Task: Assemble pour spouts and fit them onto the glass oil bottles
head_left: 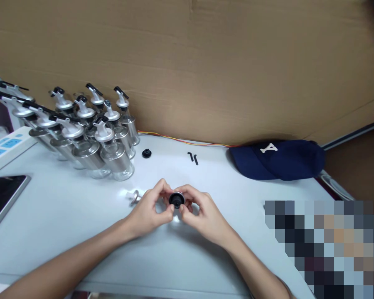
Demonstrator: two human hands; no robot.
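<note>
At least ten glass oil bottles (pixel 116 160) with pourer tops stand beyond and to the left of the left hand (pixel 148 211); overlap hides the exact number. One loose pourer top (pixel 136 197) lies just beside that hand. There are two round black fittings: one held fitting (pixel 176 200) between the left hand and the right hand (pixel 205 211), and one loose stopper (pixel 146 153) beyond them. Two small black levers (pixel 193 158) lie farther out, ahead of the hands. One baseball cap (pixel 277 160) is beyond them to the right; one smartphone (pixel 6 199) and one power strip (pixel 9 147) are to the left.
</note>
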